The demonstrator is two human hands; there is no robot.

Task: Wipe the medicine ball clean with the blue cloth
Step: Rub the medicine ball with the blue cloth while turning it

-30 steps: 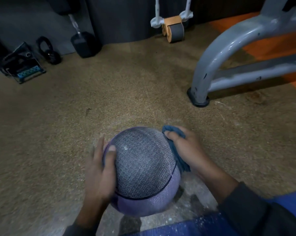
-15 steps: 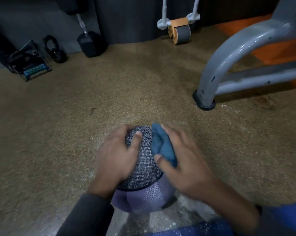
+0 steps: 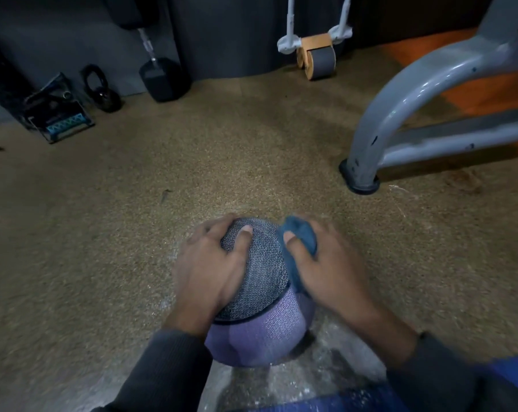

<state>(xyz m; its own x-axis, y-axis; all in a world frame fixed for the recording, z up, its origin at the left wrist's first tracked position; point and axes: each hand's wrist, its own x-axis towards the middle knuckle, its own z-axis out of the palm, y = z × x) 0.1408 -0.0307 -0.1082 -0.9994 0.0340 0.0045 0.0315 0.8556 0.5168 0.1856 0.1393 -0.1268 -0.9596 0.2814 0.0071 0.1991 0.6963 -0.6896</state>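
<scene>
The medicine ball [image 3: 259,298], grey and purple with a textured skin, sits on the speckled floor just in front of me. My left hand [image 3: 210,269] lies over its upper left side, fingers spread and curved round the ball, thumb on top. My right hand [image 3: 326,269] holds the bunched blue cloth [image 3: 299,236] against the ball's upper right side, the thumb pinching the cloth. Part of the cloth hangs down under the palm along the ball.
A grey metal machine frame [image 3: 400,105] stands on the floor to the right, its foot close by. Along the back wall are a dumbbell [image 3: 162,78], a small kettlebell [image 3: 103,90], a dark package [image 3: 58,117] and an ab roller [image 3: 317,58]. A blue mat edge [image 3: 355,399] lies nearest me.
My left hand slid from the ball's left flank up onto its top. My right hand carried the cloth from the right side over the top, then back a little to the right.
</scene>
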